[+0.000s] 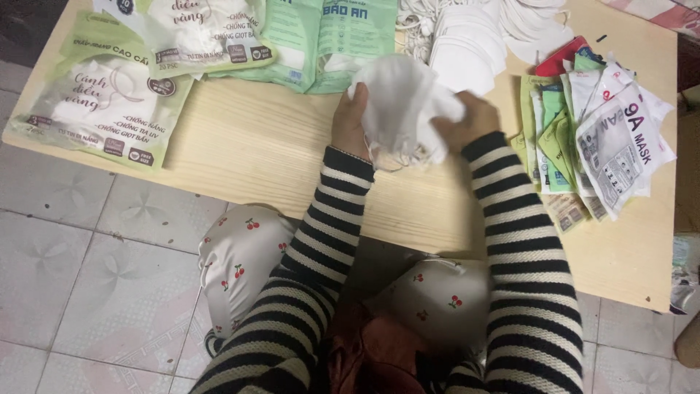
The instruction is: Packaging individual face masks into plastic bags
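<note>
Both hands grip one bundle of white face masks [405, 109] above the wooden counter [240, 146]: left hand [350, 120] closed on its left edge, right hand [470, 117] on its right. Right of the bundle lie small packets [598, 138]; left of it, large green pouches [109, 95].

A low wooden table [255, 146] carries green packets [109, 102], white masks [474, 44] and small sachets [590, 131].
</note>
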